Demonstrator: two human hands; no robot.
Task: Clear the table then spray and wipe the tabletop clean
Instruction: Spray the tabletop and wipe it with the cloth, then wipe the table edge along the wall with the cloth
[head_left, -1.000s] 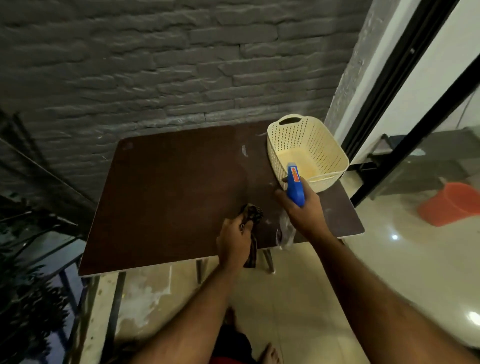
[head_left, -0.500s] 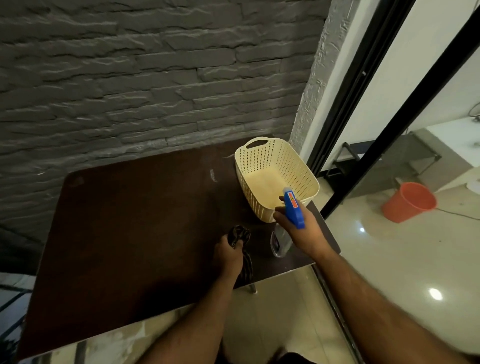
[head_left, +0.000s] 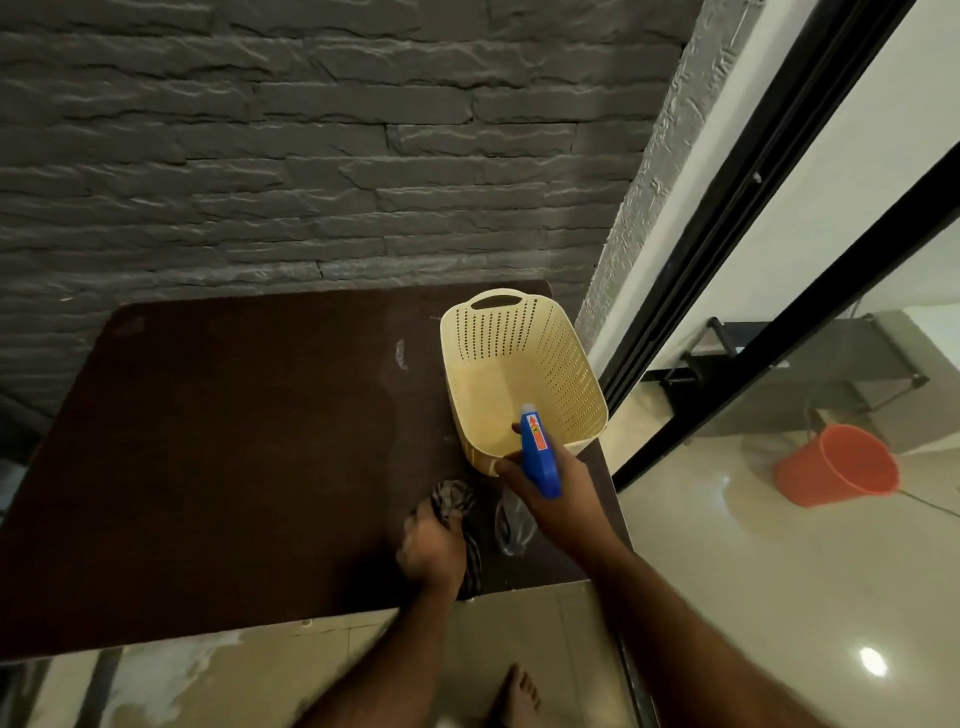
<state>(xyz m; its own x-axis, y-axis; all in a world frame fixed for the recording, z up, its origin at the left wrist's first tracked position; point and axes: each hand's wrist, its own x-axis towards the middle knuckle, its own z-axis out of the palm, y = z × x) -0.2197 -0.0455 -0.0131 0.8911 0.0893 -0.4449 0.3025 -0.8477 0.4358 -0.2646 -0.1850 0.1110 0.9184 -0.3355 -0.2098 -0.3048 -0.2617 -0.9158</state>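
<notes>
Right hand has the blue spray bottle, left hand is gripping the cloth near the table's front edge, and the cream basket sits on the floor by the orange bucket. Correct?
Not quite. The head view shows the cream basket on the table, at its far right corner, not on the floor. The rest holds: right hand holds the blue spray bottle, left hand grips the cloth.

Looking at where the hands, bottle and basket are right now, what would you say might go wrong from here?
1. The basket sits at the table's right edge, its corner seemingly overhanging; the right hand, close beside it with the spray bottle, might knock it off.
2. The nozzle points over the basket, so spray may land inside it rather than on the tabletop.
3. The left hand grips the cloth near the front edge; part could slip off.
</notes>
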